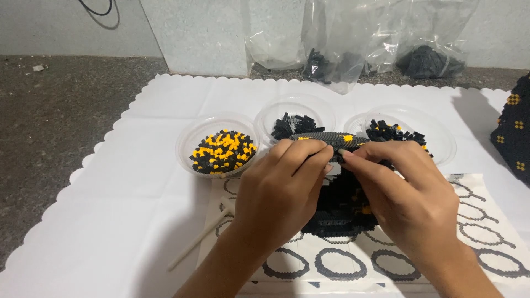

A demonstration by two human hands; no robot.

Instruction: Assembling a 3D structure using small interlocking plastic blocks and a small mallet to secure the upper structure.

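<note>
My left hand [279, 185] and my right hand [406, 190] meet above the middle of the sheet and both pinch a thin flat plate of small black bricks with a few yellow ones [326, 137], held nearly edge-on. Below the hands stands a black brick model [338, 212] on a printed instruction sheet with oval outlines [342, 265]; my hands hide most of it. A cream brick-separator tool [201, 234] lies left of my left wrist.
Three clear plastic bowls sit behind the hands: one of black and yellow bricks [223, 150], one of black bricks [295, 122], one mostly black [411, 132]. Clear bags with black bricks [381, 52] lean on the wall. A black and yellow built piece [514, 135] stands at the right edge. White scalloped cloth [127, 187] covers the floor.
</note>
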